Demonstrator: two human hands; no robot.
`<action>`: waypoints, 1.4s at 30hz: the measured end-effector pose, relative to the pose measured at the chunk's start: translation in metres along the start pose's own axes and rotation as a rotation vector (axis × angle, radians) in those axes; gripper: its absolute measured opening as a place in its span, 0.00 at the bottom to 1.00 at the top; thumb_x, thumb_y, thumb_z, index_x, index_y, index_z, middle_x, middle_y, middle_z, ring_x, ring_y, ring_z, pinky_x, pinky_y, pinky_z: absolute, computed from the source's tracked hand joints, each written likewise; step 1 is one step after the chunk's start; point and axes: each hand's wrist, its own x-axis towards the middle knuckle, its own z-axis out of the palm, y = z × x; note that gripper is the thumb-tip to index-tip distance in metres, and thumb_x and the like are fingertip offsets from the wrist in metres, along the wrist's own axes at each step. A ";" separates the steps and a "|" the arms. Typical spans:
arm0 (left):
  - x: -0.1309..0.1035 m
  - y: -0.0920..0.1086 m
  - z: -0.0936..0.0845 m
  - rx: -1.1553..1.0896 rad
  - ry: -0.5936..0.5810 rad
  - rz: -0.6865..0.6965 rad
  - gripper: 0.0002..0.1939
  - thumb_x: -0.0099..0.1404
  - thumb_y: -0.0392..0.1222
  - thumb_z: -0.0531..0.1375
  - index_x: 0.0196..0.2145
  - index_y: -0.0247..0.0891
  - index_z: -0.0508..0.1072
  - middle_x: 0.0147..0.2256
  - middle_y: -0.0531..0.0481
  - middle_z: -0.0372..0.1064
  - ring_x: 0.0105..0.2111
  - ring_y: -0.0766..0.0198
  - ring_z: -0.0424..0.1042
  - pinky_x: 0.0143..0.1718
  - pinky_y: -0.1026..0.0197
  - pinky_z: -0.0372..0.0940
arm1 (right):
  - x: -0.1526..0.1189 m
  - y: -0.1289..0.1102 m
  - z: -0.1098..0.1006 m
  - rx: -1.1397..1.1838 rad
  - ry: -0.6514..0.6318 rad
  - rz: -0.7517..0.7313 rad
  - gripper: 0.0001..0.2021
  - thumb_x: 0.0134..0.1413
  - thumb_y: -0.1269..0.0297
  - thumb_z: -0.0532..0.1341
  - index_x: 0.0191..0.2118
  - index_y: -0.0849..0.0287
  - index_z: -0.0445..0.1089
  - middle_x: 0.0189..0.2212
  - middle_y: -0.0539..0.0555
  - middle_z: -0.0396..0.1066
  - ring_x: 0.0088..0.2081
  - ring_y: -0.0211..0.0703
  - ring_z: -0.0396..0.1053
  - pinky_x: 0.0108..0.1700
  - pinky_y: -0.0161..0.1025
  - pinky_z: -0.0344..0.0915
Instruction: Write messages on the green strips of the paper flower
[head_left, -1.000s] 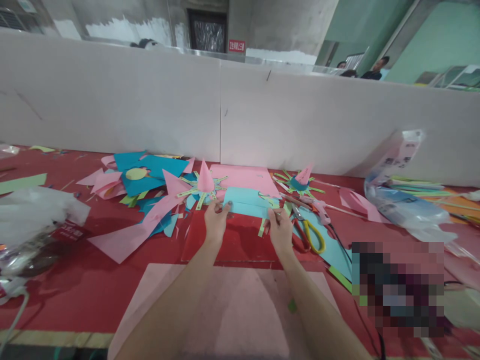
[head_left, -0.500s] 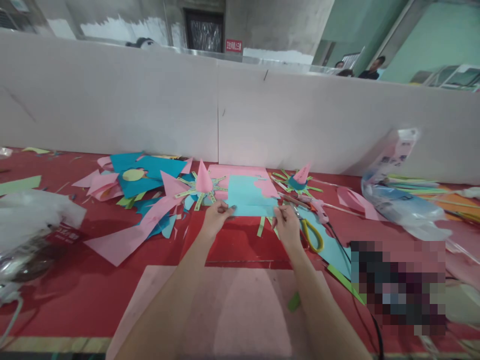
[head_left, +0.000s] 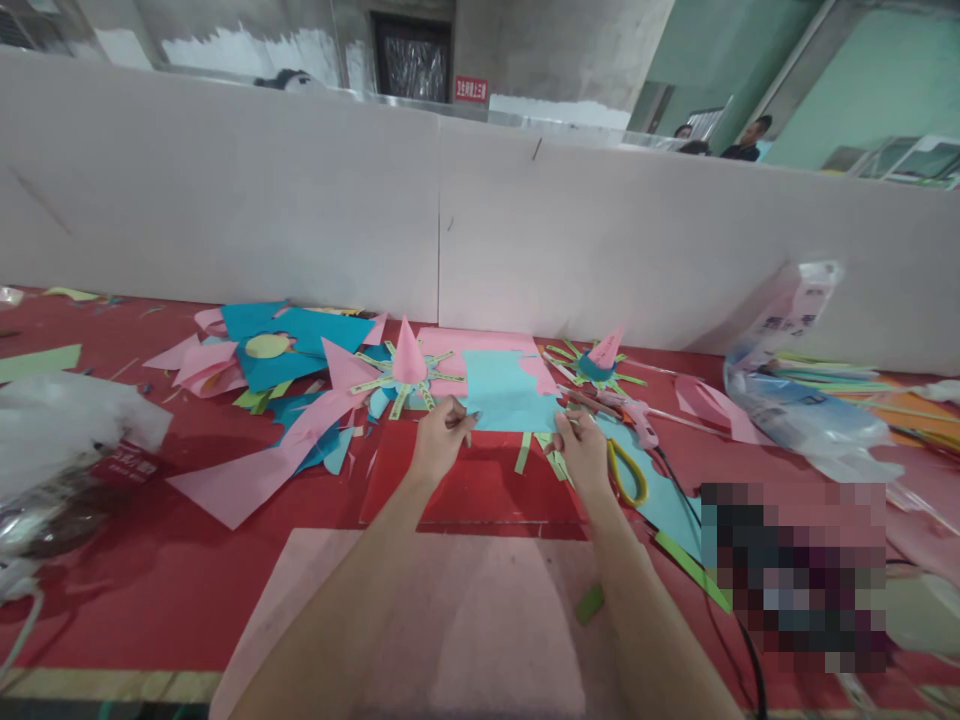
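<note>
A sheet of light blue paper [head_left: 510, 392], ragged along its right side, is stretched between my two hands above the table. My left hand [head_left: 442, 435] pinches its lower left corner. At the lower right corner, the fingers of my right hand [head_left: 581, 448] are closed on the same sheet. Behind it lies a sheet of pink paper [head_left: 480, 340]. A pink paper cone [head_left: 409, 355] with green strips radiating from its base stands left of the sheet, and a second pink cone [head_left: 604, 350] on a blue base stands to the right. Yellow-handled scissors [head_left: 628, 472] lie beside my right hand.
Pink and blue paper scraps [head_left: 300, 350] are heaped at the left. A glue gun [head_left: 637, 418] with a black cord lies right of my hand. Plastic bags [head_left: 810, 400] rest farther right. A white partition [head_left: 600, 230] rises behind the red table [head_left: 165, 590].
The light blue sheet has shifted slightly to the right along with both hands. The fold or overlap along its lower edge no longer shows.
</note>
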 end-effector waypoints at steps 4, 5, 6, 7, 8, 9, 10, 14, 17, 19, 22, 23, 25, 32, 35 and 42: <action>0.000 0.001 0.001 -0.027 0.027 0.003 0.13 0.51 0.46 0.60 0.21 0.40 0.58 0.12 0.61 0.58 0.15 0.69 0.62 0.23 0.66 0.56 | -0.002 -0.001 0.004 0.118 0.017 0.046 0.16 0.51 0.47 0.53 0.29 0.57 0.59 0.13 0.42 0.54 0.14 0.33 0.58 0.20 0.32 0.63; 0.000 0.001 0.000 -0.038 0.037 0.001 0.14 0.51 0.47 0.60 0.21 0.41 0.58 0.12 0.61 0.58 0.14 0.69 0.62 0.23 0.66 0.56 | -0.004 -0.003 0.006 0.177 0.017 0.058 0.17 0.52 0.46 0.50 0.28 0.57 0.59 0.14 0.43 0.55 0.15 0.32 0.57 0.20 0.32 0.63; 0.001 0.002 0.000 -0.050 0.047 -0.001 0.14 0.51 0.47 0.60 0.21 0.41 0.57 0.12 0.61 0.58 0.14 0.69 0.62 0.23 0.66 0.56 | -0.005 -0.005 0.009 0.237 0.003 0.071 0.19 0.53 0.45 0.48 0.27 0.57 0.59 0.16 0.44 0.56 0.15 0.32 0.56 0.20 0.33 0.63; 0.001 0.002 0.000 -0.062 0.057 -0.005 0.14 0.51 0.47 0.60 0.21 0.41 0.57 0.12 0.61 0.58 0.14 0.69 0.62 0.23 0.66 0.56 | -0.008 -0.007 0.012 0.281 -0.033 0.082 0.20 0.53 0.44 0.45 0.27 0.57 0.59 0.17 0.45 0.57 0.16 0.33 0.56 0.21 0.33 0.63; 0.001 0.003 0.001 -0.075 0.065 -0.008 0.14 0.51 0.47 0.60 0.21 0.41 0.56 0.12 0.61 0.57 0.14 0.70 0.62 0.22 0.66 0.56 | -0.011 -0.009 0.016 0.298 -0.079 0.084 0.22 0.54 0.43 0.43 0.27 0.56 0.59 0.17 0.46 0.57 0.16 0.33 0.56 0.21 0.33 0.63; 0.001 0.003 0.002 -0.087 0.072 -0.013 0.14 0.51 0.46 0.60 0.21 0.41 0.56 0.12 0.61 0.57 0.14 0.70 0.62 0.22 0.66 0.56 | -0.014 -0.011 0.021 0.284 -0.146 0.081 0.23 0.54 0.43 0.42 0.25 0.57 0.59 0.18 0.47 0.58 0.17 0.34 0.56 0.21 0.33 0.63; 0.000 0.003 0.004 -0.098 0.073 -0.019 0.14 0.52 0.46 0.60 0.21 0.41 0.56 0.12 0.61 0.57 0.14 0.70 0.61 0.21 0.66 0.56 | -0.018 -0.012 0.027 0.268 -0.187 0.081 0.23 0.54 0.43 0.44 0.24 0.57 0.59 0.17 0.47 0.58 0.17 0.34 0.56 0.20 0.33 0.62; -0.009 0.002 0.020 -0.148 0.023 -0.051 0.12 0.53 0.45 0.59 0.21 0.41 0.57 0.13 0.61 0.58 0.14 0.70 0.62 0.20 0.66 0.57 | -0.033 -0.013 0.049 0.204 -0.318 0.106 0.21 0.49 0.46 0.54 0.17 0.58 0.60 0.12 0.47 0.58 0.15 0.34 0.56 0.17 0.32 0.58; -0.017 0.002 0.032 -0.179 -0.034 -0.080 0.12 0.53 0.46 0.58 0.21 0.40 0.57 0.13 0.60 0.59 0.14 0.68 0.63 0.19 0.65 0.58 | -0.039 -0.015 0.057 0.164 -0.308 0.117 0.22 0.50 0.44 0.51 0.18 0.57 0.61 0.12 0.47 0.58 0.15 0.36 0.58 0.17 0.33 0.58; -0.020 0.002 0.037 -0.197 -0.056 -0.099 0.12 0.53 0.47 0.58 0.21 0.41 0.57 0.13 0.60 0.59 0.13 0.67 0.63 0.17 0.64 0.58 | -0.041 -0.016 0.059 0.131 -0.254 0.115 0.23 0.50 0.42 0.48 0.20 0.56 0.62 0.12 0.47 0.59 0.16 0.37 0.59 0.17 0.33 0.58; -0.021 0.000 0.038 -0.215 -0.074 -0.117 0.12 0.53 0.48 0.57 0.22 0.41 0.57 0.12 0.61 0.58 0.12 0.67 0.62 0.15 0.64 0.58 | -0.040 -0.019 0.058 0.124 -0.225 0.112 0.23 0.50 0.41 0.46 0.21 0.55 0.60 0.12 0.47 0.59 0.15 0.37 0.57 0.16 0.34 0.57; -0.020 -0.001 0.037 -0.216 -0.074 -0.118 0.12 0.53 0.48 0.57 0.22 0.41 0.57 0.13 0.61 0.58 0.12 0.67 0.62 0.16 0.64 0.58 | -0.039 -0.019 0.057 0.137 -0.240 0.117 0.24 0.51 0.41 0.46 0.20 0.55 0.60 0.12 0.47 0.59 0.15 0.37 0.57 0.16 0.35 0.57; -0.018 -0.003 0.036 -0.209 -0.060 -0.110 0.12 0.53 0.47 0.58 0.22 0.41 0.58 0.13 0.61 0.59 0.13 0.68 0.62 0.17 0.65 0.57 | -0.038 -0.019 0.056 0.166 -0.286 0.129 0.25 0.52 0.41 0.44 0.18 0.55 0.59 0.12 0.48 0.58 0.14 0.37 0.56 0.16 0.36 0.56; -0.015 -0.001 0.034 -0.200 -0.030 -0.094 0.14 0.51 0.48 0.60 0.21 0.40 0.58 0.13 0.61 0.59 0.13 0.71 0.61 0.19 0.66 0.55 | -0.034 -0.015 0.046 0.152 -0.300 0.110 0.28 0.54 0.42 0.42 0.15 0.54 0.60 0.09 0.48 0.55 0.12 0.38 0.54 0.17 0.38 0.54; -0.014 0.000 0.030 -0.205 -0.026 -0.092 0.15 0.51 0.48 0.60 0.21 0.40 0.57 0.12 0.62 0.57 0.13 0.71 0.60 0.19 0.66 0.55 | -0.028 -0.012 0.040 0.155 -0.248 0.121 0.29 0.53 0.40 0.40 0.13 0.54 0.57 0.08 0.48 0.55 0.12 0.37 0.54 0.16 0.37 0.53; -0.009 -0.001 0.022 -0.202 -0.030 -0.104 0.16 0.50 0.49 0.60 0.21 0.40 0.56 0.11 0.62 0.57 0.12 0.71 0.60 0.20 0.66 0.55 | -0.020 -0.012 0.023 0.112 -0.181 0.076 0.30 0.55 0.42 0.40 0.11 0.55 0.58 0.08 0.50 0.57 0.13 0.37 0.55 0.17 0.37 0.54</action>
